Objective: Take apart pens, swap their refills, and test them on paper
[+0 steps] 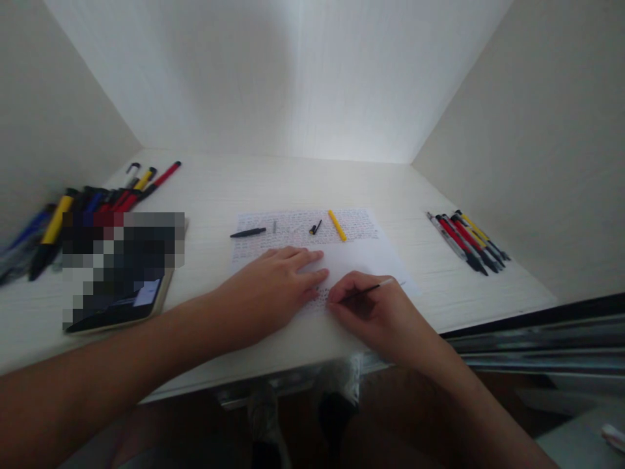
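Note:
A sheet of paper point(356, 257) covered with handwriting lies on the white desk point(215, 195). My left hand point(273, 283) rests flat on its near left part, fingers stretched out. Close beside it, my right hand point(371, 312) is closed on a thin pen refill point(371, 290), its tip down on the paper. Along the sheet's far edge lie pen parts: a black barrel piece point(248, 232), a small spring point(274, 227), a black and yellow clip piece point(315, 228) and a yellow barrel point(336, 225).
A heap of several pens point(88, 208) in red, yellow, blue and black lies at the far left. A phone point(122, 306) sits on a notebook near it. Several red and yellow pens point(466, 238) lie in a row at the right. Walls close in three sides.

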Action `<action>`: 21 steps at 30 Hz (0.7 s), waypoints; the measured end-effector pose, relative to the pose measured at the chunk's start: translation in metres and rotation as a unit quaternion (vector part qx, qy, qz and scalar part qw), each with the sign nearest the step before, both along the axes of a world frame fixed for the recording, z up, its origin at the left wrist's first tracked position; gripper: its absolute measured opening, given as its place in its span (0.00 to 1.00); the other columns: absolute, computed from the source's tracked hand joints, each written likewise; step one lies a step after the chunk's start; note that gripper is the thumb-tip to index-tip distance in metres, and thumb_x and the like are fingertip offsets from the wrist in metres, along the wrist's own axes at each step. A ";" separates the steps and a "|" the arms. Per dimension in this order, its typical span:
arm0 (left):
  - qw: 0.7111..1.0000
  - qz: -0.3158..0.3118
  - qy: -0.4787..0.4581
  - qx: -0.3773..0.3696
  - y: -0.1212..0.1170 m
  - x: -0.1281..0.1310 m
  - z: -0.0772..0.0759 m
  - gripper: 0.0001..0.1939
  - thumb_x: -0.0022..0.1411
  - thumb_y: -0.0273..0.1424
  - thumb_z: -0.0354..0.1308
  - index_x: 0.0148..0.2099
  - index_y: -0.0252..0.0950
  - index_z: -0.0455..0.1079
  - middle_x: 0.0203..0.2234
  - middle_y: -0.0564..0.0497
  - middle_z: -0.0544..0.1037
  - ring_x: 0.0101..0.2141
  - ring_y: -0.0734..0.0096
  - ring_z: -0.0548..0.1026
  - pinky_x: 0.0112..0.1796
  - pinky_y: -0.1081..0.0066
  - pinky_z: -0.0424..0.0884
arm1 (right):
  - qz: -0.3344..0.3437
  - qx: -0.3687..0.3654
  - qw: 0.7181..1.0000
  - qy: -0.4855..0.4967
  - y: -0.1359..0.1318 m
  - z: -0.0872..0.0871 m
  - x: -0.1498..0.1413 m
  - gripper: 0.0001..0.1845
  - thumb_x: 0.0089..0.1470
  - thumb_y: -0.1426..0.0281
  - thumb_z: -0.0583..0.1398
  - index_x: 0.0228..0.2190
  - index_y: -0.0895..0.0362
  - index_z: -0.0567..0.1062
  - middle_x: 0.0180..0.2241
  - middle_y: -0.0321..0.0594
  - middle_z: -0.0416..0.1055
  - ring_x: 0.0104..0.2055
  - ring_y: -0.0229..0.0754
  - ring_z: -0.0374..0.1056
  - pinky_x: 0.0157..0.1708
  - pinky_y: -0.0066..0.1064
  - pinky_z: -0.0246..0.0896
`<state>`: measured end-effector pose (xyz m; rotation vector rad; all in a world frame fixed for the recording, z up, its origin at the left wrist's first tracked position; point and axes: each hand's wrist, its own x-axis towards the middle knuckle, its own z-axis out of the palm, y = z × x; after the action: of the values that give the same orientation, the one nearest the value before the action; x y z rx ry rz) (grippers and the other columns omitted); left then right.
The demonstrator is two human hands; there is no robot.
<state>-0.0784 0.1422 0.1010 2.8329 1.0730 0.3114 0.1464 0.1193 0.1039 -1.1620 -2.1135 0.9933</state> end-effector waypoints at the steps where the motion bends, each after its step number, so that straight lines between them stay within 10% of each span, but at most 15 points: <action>1: 1.000 -0.001 -0.001 0.001 0.000 0.000 -0.001 0.17 0.75 0.35 0.46 0.58 0.37 0.71 0.62 0.40 0.68 0.59 0.54 0.68 0.59 0.50 0.63 | 0.000 0.002 1.000 -0.004 0.000 0.000 0.000 0.04 0.58 0.73 0.60 0.33 0.55 0.77 0.31 0.36 0.76 0.30 0.37 0.69 0.31 0.29 0.64; 17: 1.000 -0.001 -0.015 0.007 -0.001 0.001 -0.004 0.17 0.75 0.34 0.46 0.57 0.38 0.71 0.60 0.42 0.69 0.58 0.55 0.68 0.58 0.51 0.63 | -0.003 -0.008 0.999 0.047 0.000 -0.001 0.002 0.03 0.57 0.73 0.62 0.33 0.55 0.78 0.33 0.36 0.76 0.34 0.38 0.71 0.34 0.30 0.66; 21: 0.999 0.014 0.006 0.039 0.009 -0.005 0.009 0.16 0.74 0.31 0.45 0.44 0.37 0.75 0.46 0.45 0.78 0.44 0.61 0.74 0.48 0.58 0.69 | -0.075 -0.030 0.987 0.138 0.004 -0.005 0.005 0.05 0.57 0.67 0.66 0.33 0.55 0.78 0.34 0.39 0.77 0.36 0.40 0.72 0.35 0.31 0.68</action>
<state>-0.0839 0.1509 0.1100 2.8930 1.1288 0.3481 0.1519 0.1233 0.0985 -1.1229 -1.7653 1.0854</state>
